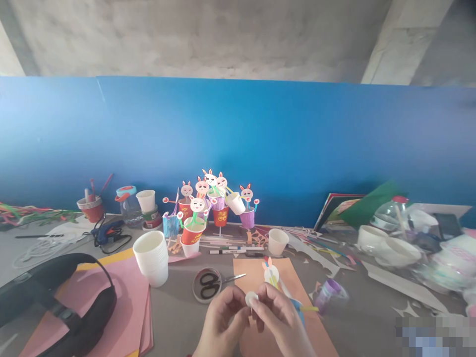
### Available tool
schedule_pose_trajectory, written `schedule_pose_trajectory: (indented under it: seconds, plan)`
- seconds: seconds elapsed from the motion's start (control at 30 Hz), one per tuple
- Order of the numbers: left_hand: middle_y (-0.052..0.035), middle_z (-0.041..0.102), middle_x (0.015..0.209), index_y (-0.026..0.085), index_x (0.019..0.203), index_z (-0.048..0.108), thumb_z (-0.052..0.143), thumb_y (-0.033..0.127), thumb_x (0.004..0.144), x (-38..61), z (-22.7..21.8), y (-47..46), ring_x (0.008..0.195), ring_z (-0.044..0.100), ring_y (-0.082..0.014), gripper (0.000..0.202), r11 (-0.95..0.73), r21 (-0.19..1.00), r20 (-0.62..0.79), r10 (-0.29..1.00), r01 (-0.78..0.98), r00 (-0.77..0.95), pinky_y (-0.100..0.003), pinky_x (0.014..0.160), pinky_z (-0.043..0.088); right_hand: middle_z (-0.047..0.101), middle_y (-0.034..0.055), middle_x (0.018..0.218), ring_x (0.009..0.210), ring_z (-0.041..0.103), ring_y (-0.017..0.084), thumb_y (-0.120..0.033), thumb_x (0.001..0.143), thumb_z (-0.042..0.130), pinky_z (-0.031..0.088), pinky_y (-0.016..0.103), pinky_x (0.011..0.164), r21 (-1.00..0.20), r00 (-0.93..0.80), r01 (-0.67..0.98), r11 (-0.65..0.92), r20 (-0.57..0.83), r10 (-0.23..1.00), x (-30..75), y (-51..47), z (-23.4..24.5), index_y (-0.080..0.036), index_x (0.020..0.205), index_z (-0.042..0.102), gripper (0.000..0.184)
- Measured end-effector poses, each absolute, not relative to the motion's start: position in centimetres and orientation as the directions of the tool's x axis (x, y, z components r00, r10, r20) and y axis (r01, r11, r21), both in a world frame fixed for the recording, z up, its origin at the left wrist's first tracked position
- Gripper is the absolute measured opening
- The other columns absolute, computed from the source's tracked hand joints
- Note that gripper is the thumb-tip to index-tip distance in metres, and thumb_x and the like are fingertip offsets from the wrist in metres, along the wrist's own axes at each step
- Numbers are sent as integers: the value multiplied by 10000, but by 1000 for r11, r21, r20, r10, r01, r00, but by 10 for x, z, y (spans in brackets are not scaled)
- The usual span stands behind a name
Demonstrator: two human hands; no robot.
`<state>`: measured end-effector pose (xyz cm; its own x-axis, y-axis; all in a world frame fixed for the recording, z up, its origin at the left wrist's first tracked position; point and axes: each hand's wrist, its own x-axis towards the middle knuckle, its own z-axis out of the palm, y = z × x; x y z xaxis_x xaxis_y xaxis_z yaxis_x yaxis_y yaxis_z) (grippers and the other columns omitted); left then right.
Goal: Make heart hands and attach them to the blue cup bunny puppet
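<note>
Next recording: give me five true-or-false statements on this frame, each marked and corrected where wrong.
1. The right hand holds a small white disc. True.
2. The left hand rests on the black headset. False: the left hand is close beside the disc.
3. Stacked white cups stand left of the scissors. True.
4. The scissors have blue handles. False: the handles are black.
5. The panel behind the table is blue. True.

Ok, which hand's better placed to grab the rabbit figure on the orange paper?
Probably the right hand: the rabbit figure lies just beyond it; the left hand is farther off. The right's pinching a white disc, so free it first.
</note>
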<state>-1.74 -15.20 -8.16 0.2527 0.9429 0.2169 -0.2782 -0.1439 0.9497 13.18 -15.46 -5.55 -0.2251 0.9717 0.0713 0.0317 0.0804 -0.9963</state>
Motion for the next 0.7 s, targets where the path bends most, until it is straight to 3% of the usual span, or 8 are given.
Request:
schedule_pose_trajectory:
  seconds: [0.23, 0.5, 0.6, 0.7]
  plan:
    - [-5, 543, 684, 167, 718, 540, 636, 294, 839, -18, -79, -154, 667, 514, -149, 199, -156, 972, 195, 951, -174, 238, -254, 631, 405, 542, -35, 658, 590, 528, 118, -504, 894, 611, 413, 222, 572, -988, -202, 98, 122, 100, 974, 134, -155, -57, -192, 734, 559, 355]
    - [-20, 574, 725, 175, 739, 581, 604, 298, 897, -18, -85, -154, 718, 563, -168, 202, -267, 954, 288, 942, -137, 173, -266, 685, 453, 543, -28, 658, 580, 554, 133, -492, 913, 565, 458, 228, 534, -989, -195, 79, 122, 105, 975, 133, -153, -58, -209, 720, 537, 344]
    - [-9, 567, 708, 170, 743, 591, 624, 284, 870, -16, -86, -153, 676, 533, -148, 173, -229, 963, 248, 960, -145, 128, -237, 640, 442, 638, 9, 796, 660, 636, 159, -394, 931, 581, 517, 256, 603, -888, -100, 298, 351, 337, 936, 137, -152, -61, -220, 914, 597, 175]
    - [-4, 549, 695, 167, 736, 580, 602, 296, 866, -16, -83, -153, 658, 504, -141, 184, -204, 973, 215, 971, -104, 108, -229, 617, 425, 706, 34, 930, 835, 687, 190, -205, 940, 567, 537, 293, 762, -599, -183, 511, 616, 625, 759, 141, -152, -60, -254, 981, 615, 80]
